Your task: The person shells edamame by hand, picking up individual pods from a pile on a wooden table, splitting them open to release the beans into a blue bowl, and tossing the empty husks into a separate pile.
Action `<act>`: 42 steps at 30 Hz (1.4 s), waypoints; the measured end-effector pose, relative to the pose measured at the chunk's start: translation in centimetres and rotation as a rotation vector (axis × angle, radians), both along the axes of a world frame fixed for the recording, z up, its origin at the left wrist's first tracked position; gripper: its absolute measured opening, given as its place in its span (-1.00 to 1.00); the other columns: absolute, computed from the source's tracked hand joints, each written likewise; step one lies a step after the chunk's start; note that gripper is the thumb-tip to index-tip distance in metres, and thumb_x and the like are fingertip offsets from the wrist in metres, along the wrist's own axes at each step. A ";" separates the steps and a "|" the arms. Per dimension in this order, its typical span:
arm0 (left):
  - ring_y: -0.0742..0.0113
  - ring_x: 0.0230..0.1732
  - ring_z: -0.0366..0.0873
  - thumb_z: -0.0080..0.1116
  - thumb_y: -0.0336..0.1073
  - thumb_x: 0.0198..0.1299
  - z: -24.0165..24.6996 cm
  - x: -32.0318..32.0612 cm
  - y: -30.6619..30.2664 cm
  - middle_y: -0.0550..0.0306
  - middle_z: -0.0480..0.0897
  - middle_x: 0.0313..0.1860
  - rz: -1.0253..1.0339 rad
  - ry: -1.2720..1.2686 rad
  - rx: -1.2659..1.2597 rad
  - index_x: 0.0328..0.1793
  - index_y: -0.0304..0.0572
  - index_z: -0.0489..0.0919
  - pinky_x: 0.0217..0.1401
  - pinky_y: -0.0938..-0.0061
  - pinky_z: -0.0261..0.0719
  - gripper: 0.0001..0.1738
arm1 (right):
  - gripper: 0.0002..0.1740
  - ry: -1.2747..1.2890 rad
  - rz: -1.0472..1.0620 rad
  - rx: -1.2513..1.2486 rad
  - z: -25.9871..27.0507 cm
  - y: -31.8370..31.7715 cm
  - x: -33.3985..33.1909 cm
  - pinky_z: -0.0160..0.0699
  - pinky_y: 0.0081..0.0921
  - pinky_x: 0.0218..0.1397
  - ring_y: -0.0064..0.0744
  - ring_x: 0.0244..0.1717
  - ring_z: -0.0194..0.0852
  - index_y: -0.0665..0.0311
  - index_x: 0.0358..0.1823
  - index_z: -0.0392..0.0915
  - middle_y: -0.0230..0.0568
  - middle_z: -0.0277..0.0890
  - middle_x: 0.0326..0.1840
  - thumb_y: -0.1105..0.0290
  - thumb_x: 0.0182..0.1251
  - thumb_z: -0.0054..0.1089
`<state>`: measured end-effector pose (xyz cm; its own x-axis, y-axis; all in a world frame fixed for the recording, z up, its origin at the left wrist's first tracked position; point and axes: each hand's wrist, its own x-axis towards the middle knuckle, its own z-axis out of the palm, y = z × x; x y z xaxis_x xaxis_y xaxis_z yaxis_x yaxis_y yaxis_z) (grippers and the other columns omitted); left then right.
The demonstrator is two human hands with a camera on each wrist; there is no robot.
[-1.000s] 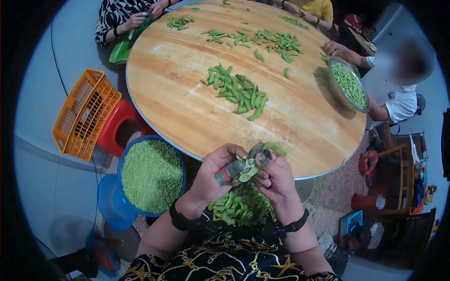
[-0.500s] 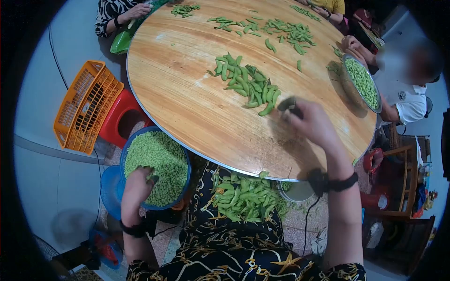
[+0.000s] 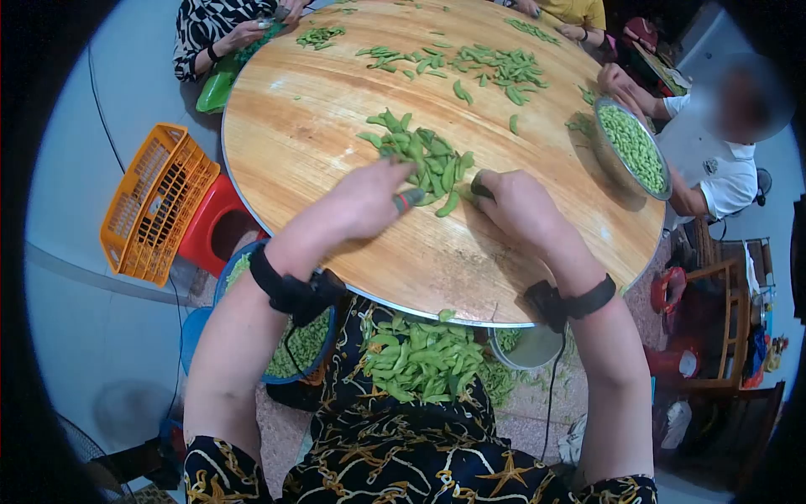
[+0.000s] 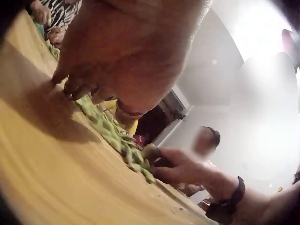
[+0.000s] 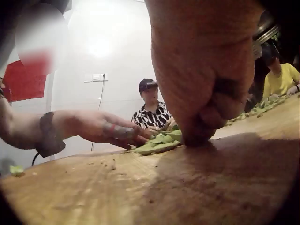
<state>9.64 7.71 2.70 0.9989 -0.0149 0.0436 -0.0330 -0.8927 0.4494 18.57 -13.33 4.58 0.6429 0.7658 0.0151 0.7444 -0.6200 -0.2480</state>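
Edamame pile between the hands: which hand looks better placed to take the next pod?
Probably the left hand: in the head view its fingers overlap the edamame pile, while the right hand sits at the pile's right edge. Both are close, so the advantage is slight.

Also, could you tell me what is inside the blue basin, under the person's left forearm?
Shelled green beans show in the blue basin on both sides of the left forearm. What the forearm and table cover cannot be seen.
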 end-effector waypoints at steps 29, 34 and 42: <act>0.65 -0.39 0.39 0.15 -0.40 0.15 -2.8 -9.4 -11.6 0.29 0.49 -0.44 0.216 -0.318 -1.186 -0.31 -0.23 0.52 -0.40 0.74 0.34 -0.93 | -0.78 1.472 -0.124 0.926 -3.6 -5.0 -13.0 -0.01 -0.76 -0.61 -0.75 -0.67 0.03 0.26 -0.36 0.41 -0.52 0.24 -0.63 0.34 0.43 -0.16; 0.64 -0.30 0.38 0.16 -0.36 0.15 -3.4 -10.5 -10.2 0.28 0.49 -0.37 0.031 0.046 -1.704 -0.19 -0.24 0.49 -0.28 0.70 0.36 -0.85 | -0.80 1.583 -0.150 0.942 -3.4 -4.4 -14.1 0.04 -0.76 -0.62 -0.75 -0.67 0.04 0.29 -0.33 0.42 -0.52 0.26 -0.63 0.36 0.41 -0.13; 0.65 -0.46 0.43 0.18 -0.48 0.12 -2.5 -11.1 -9.0 0.30 0.50 -0.47 0.041 -0.132 -1.397 -0.08 -0.31 0.49 -0.43 0.71 0.46 -0.77 | -0.84 1.479 -0.265 0.966 -3.5 -4.2 -13.7 0.07 -0.79 -0.58 -0.80 -0.62 0.14 0.30 -0.29 0.48 -0.53 0.34 -0.62 0.39 0.36 -0.05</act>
